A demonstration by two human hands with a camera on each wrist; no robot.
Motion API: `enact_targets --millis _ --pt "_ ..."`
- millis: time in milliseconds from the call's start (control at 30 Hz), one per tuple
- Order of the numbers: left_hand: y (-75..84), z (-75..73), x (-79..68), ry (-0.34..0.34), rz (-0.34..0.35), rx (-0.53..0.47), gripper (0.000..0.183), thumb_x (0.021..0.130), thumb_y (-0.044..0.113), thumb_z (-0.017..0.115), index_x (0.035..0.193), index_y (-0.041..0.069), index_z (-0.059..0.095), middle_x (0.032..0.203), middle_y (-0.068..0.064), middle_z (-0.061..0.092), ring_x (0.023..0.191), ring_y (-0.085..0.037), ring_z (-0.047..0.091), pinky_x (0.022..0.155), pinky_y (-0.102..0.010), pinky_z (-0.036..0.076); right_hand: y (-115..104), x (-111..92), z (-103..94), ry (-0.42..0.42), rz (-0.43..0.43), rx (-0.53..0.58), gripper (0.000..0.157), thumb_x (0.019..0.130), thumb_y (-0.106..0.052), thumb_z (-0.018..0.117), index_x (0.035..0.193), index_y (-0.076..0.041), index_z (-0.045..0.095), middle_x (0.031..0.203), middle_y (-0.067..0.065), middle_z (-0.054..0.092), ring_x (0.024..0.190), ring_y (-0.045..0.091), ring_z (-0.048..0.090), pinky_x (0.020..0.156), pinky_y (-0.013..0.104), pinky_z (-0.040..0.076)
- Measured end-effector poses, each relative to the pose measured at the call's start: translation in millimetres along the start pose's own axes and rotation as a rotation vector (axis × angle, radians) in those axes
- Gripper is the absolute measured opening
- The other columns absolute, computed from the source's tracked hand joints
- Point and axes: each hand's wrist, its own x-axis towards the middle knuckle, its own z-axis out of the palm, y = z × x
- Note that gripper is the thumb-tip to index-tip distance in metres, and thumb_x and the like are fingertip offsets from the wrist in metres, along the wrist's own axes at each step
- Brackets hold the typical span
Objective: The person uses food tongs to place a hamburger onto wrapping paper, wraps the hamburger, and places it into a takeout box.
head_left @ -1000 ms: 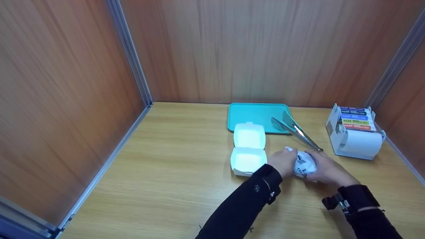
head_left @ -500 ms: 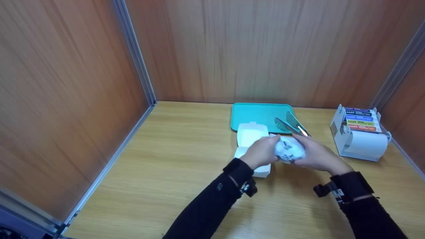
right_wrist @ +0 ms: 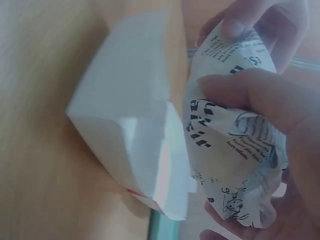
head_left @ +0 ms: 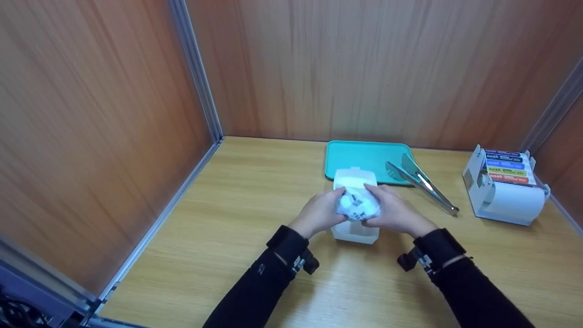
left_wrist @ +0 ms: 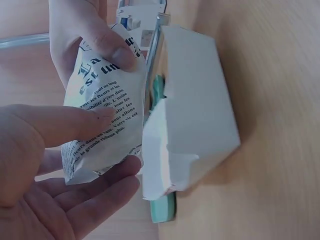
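A round bundle wrapped in white printed paper [head_left: 358,203] is held between both hands over the open white takeout box [head_left: 355,233]. My left hand [head_left: 320,212] grips its left side, thumb on top and fingers below. From the right, my right hand [head_left: 394,212] grips it the same way. In the left wrist view the bundle [left_wrist: 105,110] shows black lettering and sits just above the box's rim. The right wrist view has the bundle's creased paper [right_wrist: 230,150] beside the white box wall [right_wrist: 125,85]. Whatever the paper wraps is hidden.
Behind the box a teal tray [head_left: 355,152] lies near the back wall. Metal tongs [head_left: 426,184] rest across its right edge onto the table. A white dispenser with a paper roll [head_left: 512,200] stands at the right. Wooden panels [head_left: 364,68] enclose the table.
Both hands have lifted the paper-wrapped bundle from the table to the right of the box and carried it left until it is over the box. The head view has shifted slightly.
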Motion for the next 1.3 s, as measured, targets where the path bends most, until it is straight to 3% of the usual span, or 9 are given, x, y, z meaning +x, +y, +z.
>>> enact_targets --millis 200,367,467,533,667,767,867,1133,1300 --pt "-14.5 15.2 -8.2 -0.087 -0.056 0.035 0.075 0.089 0.019 0.089 0.154 0.006 0.055 0.135 -0.011 0.07 0.11 -0.02 0.067 0.095 -0.031 0.055 12 -6 24.3 -0.093 0.043 0.008 0.098 0.083 -0.023 0.092 0.164 -0.007 0.04 0.159 0.027 0.043 0.136 0.043 0.049 0.108 0.061 0.046" --pt "-20.9 18.1 -10.8 -0.1 -0.028 0.148 0.072 0.086 0.032 0.091 0.148 0.009 0.062 0.13 -0.006 0.073 0.108 -0.02 0.067 0.094 -0.035 0.054 24 -10 33.7 -0.128 0.0 0.038 0.097 0.089 -0.038 0.089 0.166 -0.011 0.038 0.162 0.022 0.041 0.139 0.04 0.049 0.112 0.06 0.045" --pt "-23.8 15.2 -10.5 -0.085 0.009 0.181 0.068 0.086 0.037 0.091 0.143 0.01 0.067 0.131 -0.006 0.073 0.111 -0.021 0.068 0.094 -0.036 0.054 30 -14 27.3 -0.094 -0.018 0.107 0.092 0.093 -0.042 0.083 0.165 -0.007 0.037 0.165 0.025 0.037 0.145 0.046 0.044 0.117 0.065 0.039" --pt "-25.8 11.2 -9.5 -0.082 0.016 0.179 0.061 0.087 0.038 0.09 0.137 0.01 0.071 0.127 -0.006 0.074 0.111 -0.022 0.068 0.094 -0.036 0.054 33 -16 18.3 -0.042 -0.008 0.131 0.081 0.098 -0.039 0.079 0.161 -0.004 0.043 0.163 0.026 0.04 0.146 0.049 0.043 0.116 0.067 0.038" --pt "-29.2 0.5 -7.8 -0.074 -0.049 0.137 0.051 0.09 0.031 0.087 0.136 0.012 0.073 0.131 -0.008 0.072 0.119 -0.025 0.066 0.101 -0.04 0.054 36 -20 -0.3 0.04 0.064 0.085 0.055 0.103 -0.034 0.073 0.145 -0.001 0.063 0.14 0.021 0.059 0.126 0.042 0.059 0.099 0.055 0.054" --pt "-30.8 -5.1 -6.1 -0.081 -0.084 0.121 0.051 0.092 0.024 0.086 0.14 0.014 0.071 0.14 -0.01 0.067 0.129 -0.028 0.063 0.108 -0.042 0.051 36 -22 -8.4 0.013 0.135 0.048 0.053 0.099 -0.038 0.077 0.137 -0.001 0.07 0.124 0.016 0.068 0.106 0.031 0.064 0.081 0.04 0.054" --pt "-32.0 -6.2 -3.6 -0.092 -0.058 0.135 0.046 0.092 0.02 0.086 0.136 0.013 0.073 0.139 -0.009 0.068 0.131 -0.027 0.063 0.11 -0.042 0.05 32 -23 -7.9 -0.035 0.18 0.041 0.06 0.092 -0.043 0.084 0.136 -0.003 0.072 0.12 0.012 0.072 0.097 0.024 0.063 0.076 0.035 0.051" --pt "-38.9 7.2 0.6 -0.079 -0.004 0.123 0.04 0.09 0.02 0.088 0.128 0.011 0.077 0.133 -0.005 0.073 0.125 -0.025 0.064 0.109 -0.04 0.05 19 -18 4.0 -0.113 0.161 0.031 0.072 0.085 -0.035 0.092 0.142 -0.001 0.066 0.114 0.007 0.072 0.096 0.022 0.063 0.078 0.035 0.052" --pt "-38.0 13.2 3.3 -0.089 0.009 0.074 0.042 0.089 0.019 0.089 0.129 0.011 0.077 0.131 -0.005 0.075 0.116 -0.022 0.066 0.102 -0.037 0.052 20 -16 4.8 -0.146 0.139 0.033 0.065 0.085 -0.018 0.092 0.139 0.007 0.065 0.112 0.011 0.075 0.102 0.026 0.07 0.088 0.043 0.057"
